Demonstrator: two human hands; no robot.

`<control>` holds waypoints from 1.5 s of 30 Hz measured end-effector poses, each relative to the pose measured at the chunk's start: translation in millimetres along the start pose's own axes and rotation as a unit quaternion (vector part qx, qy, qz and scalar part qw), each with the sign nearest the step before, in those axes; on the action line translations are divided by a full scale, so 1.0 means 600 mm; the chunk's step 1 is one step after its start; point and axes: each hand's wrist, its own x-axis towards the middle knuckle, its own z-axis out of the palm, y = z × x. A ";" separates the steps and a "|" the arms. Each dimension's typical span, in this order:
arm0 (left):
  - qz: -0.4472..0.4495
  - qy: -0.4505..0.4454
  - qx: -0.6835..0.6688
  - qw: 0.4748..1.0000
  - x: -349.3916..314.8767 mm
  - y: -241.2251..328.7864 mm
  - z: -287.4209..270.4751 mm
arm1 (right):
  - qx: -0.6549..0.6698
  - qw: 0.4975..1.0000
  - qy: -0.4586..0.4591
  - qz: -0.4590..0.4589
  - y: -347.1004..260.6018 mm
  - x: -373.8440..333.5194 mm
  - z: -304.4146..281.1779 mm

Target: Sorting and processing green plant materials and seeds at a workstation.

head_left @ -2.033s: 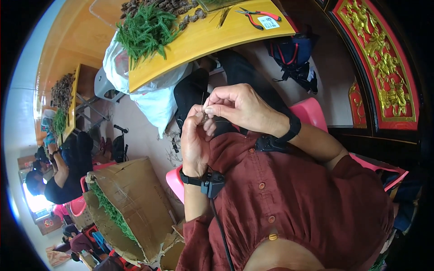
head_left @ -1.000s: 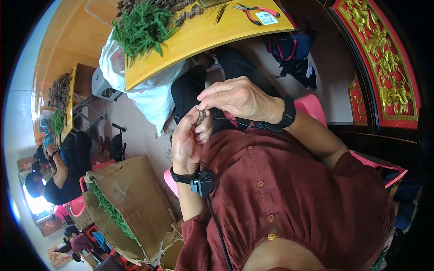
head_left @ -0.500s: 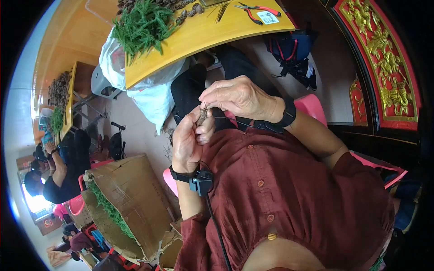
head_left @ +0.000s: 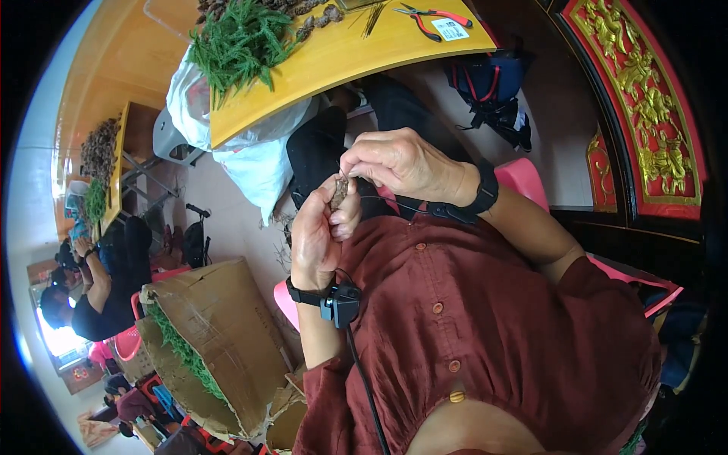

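My left hand (head_left: 318, 221) is closed round a small brown pine cone (head_left: 339, 196), held upright above my lap with its top showing between thumb and fingers. My right hand (head_left: 398, 161) comes in from the right, thumb and fingertips pinched together at the top of the cone. A thin wire-like strand seems to be in that pinch, though it is too fine to see clearly. Both hands touch near the cone's tip.
Ahead, a yellow table (head_left: 326, 68) bears green sprigs (head_left: 241, 45), brown pine cones (head_left: 322, 17), thin sticks or wires (head_left: 372, 20) and red-handled pliers (head_left: 434, 21). A cardboard box (head_left: 220, 334) with greenery stands at left. A person (head_left: 102, 288) works farther left.
My right fingertips have shifted slightly at the cone's top, and the fine strand there shows less. The left hand keeps its hold, turned very slightly.
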 end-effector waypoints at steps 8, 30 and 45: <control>0.032 0.047 0.015 0.998 0.002 -0.007 0.004 | -0.021 1.000 0.020 0.010 -0.006 -0.003 0.010; 0.046 0.079 0.087 0.992 0.010 -0.010 0.003 | -0.017 0.999 0.036 0.027 -0.005 0.001 0.004; 0.077 0.137 0.052 0.986 0.016 -0.026 0.007 | -0.040 0.998 0.023 -0.042 0.009 -0.004 0.004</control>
